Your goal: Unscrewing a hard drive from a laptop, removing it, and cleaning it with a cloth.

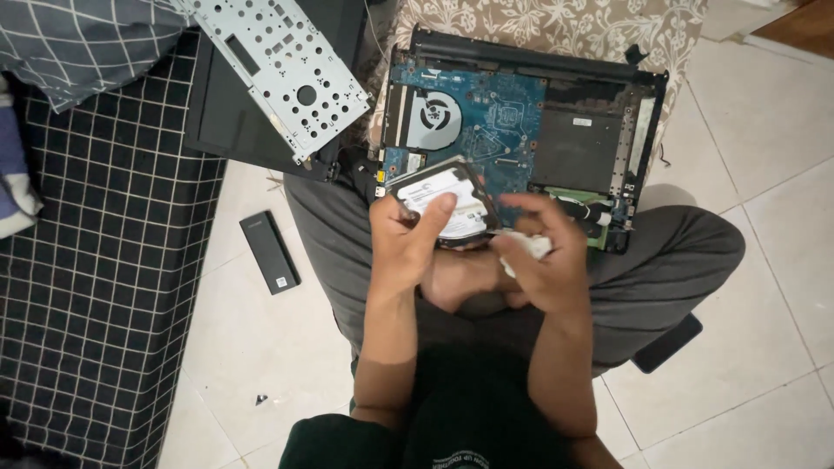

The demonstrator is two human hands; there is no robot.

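Sitting cross-legged on a pale tiled floor [764, 260], in grey trousers, with an opened laptop base [521, 130] resting across the knees and against a floral cushion [556, 22]. Holding a hard drive [445, 204] just above the lap, in front of the laptop's near edge, tilted with its labelled face turned up towards the camera. Looking like a flat silver-grey metal slab with dark edges and rounded corners, carrying a large white label on top with small dark print, too small to make out. Gripping it with the left hand [401, 243] from the left side, thumb pressing down across the label and the remaining fingers curling underneath, out of sight. Pinching a crumpled white tissue or cloth [526, 245] in the right hand [543, 260], fingers bent and bunched together around it, fingertips touching the drive's right edge. Showing, inside the laptop, a blue circuit board [486, 122] with a round fan [434, 117] and an empty black bay to the right. Lying further off: a perforated metal plate [278, 69] over a black panel [226, 113], a slim black block [269, 252] on the tiles, and a dark checked mattress [95, 260] at the left.
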